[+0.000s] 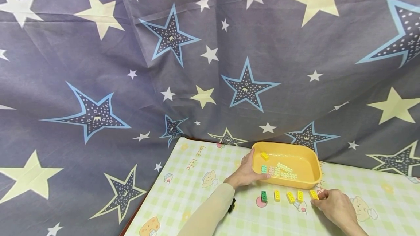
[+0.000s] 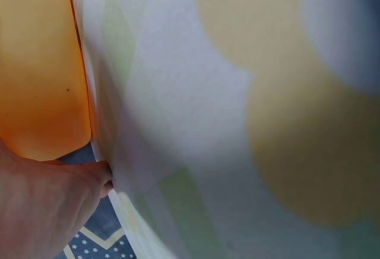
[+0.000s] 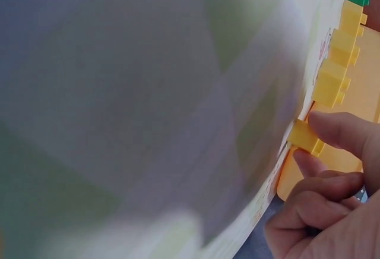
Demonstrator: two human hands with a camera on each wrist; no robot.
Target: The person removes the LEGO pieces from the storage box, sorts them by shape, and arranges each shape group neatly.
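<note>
A yellow plastic tray (image 1: 310, 183) stands at the back of the table. My left hand (image 1: 245, 170) holds its left end, thumb at the front rim and fingers along the side; in the left wrist view the thumb is hidden. My right hand (image 1: 338, 207) pinches a small yellow toy brick (image 3: 304, 135) between thumb and index finger, at the right end of a row in front of the tray. To its left in that row are three yellow bricks (image 1: 290, 197) and a green brick (image 1: 264, 196), studs up.
Inside the tray lie a loose yellow brick (image 1: 264, 156) and several pale green, pink and pale yellow bricks (image 1: 288, 175). A patterned cloth (image 1: 197, 199) covers the table. A star-print curtain (image 1: 197, 72) hangs behind it. A small black object (image 1: 232, 205) shows beside the left sleeve.
</note>
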